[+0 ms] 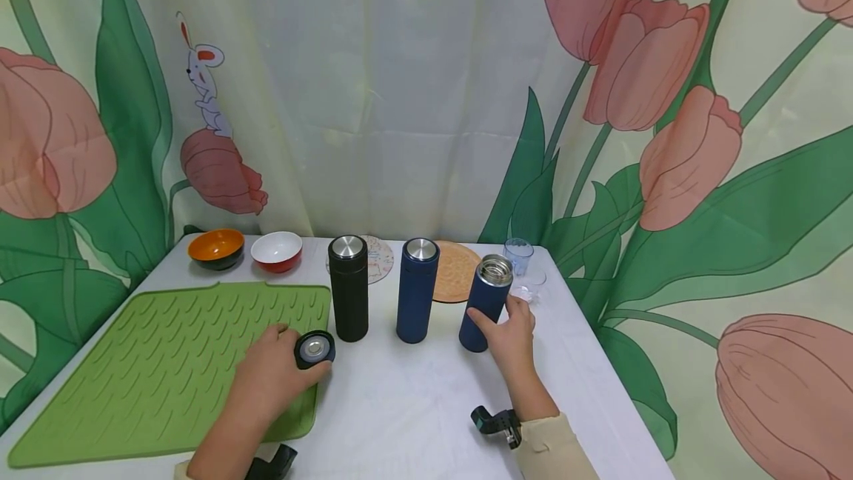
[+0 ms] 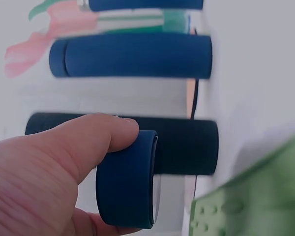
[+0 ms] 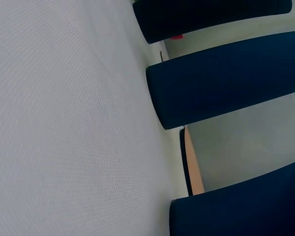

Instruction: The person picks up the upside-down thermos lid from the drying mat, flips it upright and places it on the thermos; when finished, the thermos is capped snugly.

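Note:
My left hand [image 1: 298, 358] grips a dark blue lid [image 1: 315, 349] with a steel inside, at the right edge of the green mat [image 1: 166, 361]. In the left wrist view my thumb [image 2: 88, 142] lies over the lid [image 2: 125, 184]. My right hand [image 1: 501, 323] holds the low part of an open blue flask [image 1: 486, 304], which leans to the right, steel mouth showing. Left of it stand a lidded blue flask [image 1: 417, 290] and a lidded black flask [image 1: 349, 287]. The right wrist view shows only the flasks' bodies, the held flask [image 3: 241, 209] nearest.
At the back of the white table [image 1: 400, 406] stand an orange bowl [image 1: 215, 247] and a white-and-red bowl [image 1: 276, 250]. Two round coasters [image 1: 456, 271] lie behind the flasks. Small clear cups [image 1: 518, 254] sit at the back right. A tulip-print curtain hangs behind.

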Available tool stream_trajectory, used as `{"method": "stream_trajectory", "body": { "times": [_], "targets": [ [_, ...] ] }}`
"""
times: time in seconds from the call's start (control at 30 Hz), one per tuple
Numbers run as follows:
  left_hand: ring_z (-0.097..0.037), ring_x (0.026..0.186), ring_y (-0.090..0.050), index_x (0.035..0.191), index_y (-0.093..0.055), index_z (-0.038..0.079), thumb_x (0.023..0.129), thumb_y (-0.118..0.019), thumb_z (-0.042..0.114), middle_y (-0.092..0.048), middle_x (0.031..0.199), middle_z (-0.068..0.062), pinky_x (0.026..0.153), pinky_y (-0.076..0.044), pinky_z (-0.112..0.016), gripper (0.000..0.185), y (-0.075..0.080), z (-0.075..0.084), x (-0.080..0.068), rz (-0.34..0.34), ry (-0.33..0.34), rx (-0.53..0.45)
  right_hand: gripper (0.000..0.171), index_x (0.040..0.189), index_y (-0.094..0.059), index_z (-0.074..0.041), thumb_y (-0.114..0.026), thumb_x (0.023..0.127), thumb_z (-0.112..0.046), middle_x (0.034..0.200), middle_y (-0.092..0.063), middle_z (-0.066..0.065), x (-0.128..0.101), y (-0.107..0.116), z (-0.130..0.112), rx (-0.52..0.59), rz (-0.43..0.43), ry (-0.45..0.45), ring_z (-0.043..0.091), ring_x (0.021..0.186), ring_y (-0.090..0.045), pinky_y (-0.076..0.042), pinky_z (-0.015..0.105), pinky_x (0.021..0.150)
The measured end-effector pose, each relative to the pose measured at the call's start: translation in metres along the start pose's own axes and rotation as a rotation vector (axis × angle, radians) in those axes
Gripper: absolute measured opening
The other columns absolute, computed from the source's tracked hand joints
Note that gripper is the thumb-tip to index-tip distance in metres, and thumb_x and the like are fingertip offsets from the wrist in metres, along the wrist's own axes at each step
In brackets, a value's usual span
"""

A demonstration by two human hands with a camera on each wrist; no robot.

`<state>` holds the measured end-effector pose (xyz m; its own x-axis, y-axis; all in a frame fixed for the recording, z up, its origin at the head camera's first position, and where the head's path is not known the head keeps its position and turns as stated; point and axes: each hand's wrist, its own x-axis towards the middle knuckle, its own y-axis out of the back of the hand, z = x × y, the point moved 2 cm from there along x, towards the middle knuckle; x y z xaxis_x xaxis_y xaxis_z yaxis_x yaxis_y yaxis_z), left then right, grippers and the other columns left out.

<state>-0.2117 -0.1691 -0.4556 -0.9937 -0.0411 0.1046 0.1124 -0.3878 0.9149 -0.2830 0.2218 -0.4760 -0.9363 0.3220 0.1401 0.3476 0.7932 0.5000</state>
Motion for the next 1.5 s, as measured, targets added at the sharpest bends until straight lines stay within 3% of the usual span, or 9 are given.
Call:
{"method": "stream_trajectory", "body": {
  "times": [0.37,0.63,0.83,1.13,1.5],
  "targets": [
    [-0.046,0.127,-0.063,0.129,-0.068,0.001,0.080,-0.088,0.054,-0.055,0.151,-0.026,0.103,-0.053,-0.061,0.075,-0.017,0.036,-0.012,-0.015,-0.060,-0.156,0.091,0.159,-0.045,-0.004,-0.083,0.090,-0.047,0.158,-0.040,0.022,-0.001,0.000,-0.001,0.020,-0.010,-0.006,0.044,0.153,-0.028,-0.034,0.069,0.121],
    [-0.038,0.132,-0.062,0.131,-0.069,0.008,0.076,-0.093,0.045,-0.057,0.151,-0.017,0.108,-0.053,-0.057,0.071,-0.017,0.080,-0.012,-0.065,-0.119,-0.310,0.090,0.159,-0.045,-0.004,-0.083,0.090,-0.048,0.159,-0.041,0.022,-0.001,0.002,-0.002,0.016,-0.014,-0.004,0.045,0.153,-0.027,-0.034,0.069,0.121],
    [-0.034,0.135,-0.061,0.132,-0.070,0.011,0.077,-0.092,0.046,-0.058,0.150,-0.012,0.110,-0.052,-0.057,0.069,-0.020,0.101,-0.007,-0.101,-0.172,-0.444,0.090,0.159,-0.046,-0.005,-0.084,0.089,-0.047,0.159,-0.041,0.022,0.000,0.003,-0.002,0.012,-0.008,-0.004,0.045,0.153,-0.027,-0.033,0.070,0.121],
    [-0.032,0.135,-0.060,0.137,-0.068,0.020,0.080,-0.090,0.050,-0.059,0.148,-0.007,0.104,-0.053,-0.061,0.068,-0.032,0.119,-0.001,-0.110,-0.117,-0.662,0.090,0.159,-0.045,-0.005,-0.084,0.089,-0.046,0.159,-0.041,0.023,0.000,0.002,-0.003,-0.002,-0.006,-0.016,0.045,0.152,-0.028,-0.034,0.070,0.121],
    [-0.033,0.136,-0.059,0.136,-0.069,0.022,0.080,-0.090,0.052,-0.059,0.148,-0.006,0.104,-0.053,-0.062,0.067,-0.039,0.120,0.006,-0.107,-0.092,-0.660,0.090,0.159,-0.046,-0.004,-0.085,0.089,-0.046,0.159,-0.040,0.024,-0.001,0.004,-0.004,-0.008,-0.011,-0.018,0.047,0.152,-0.029,-0.034,0.070,0.121]
  ]
}}
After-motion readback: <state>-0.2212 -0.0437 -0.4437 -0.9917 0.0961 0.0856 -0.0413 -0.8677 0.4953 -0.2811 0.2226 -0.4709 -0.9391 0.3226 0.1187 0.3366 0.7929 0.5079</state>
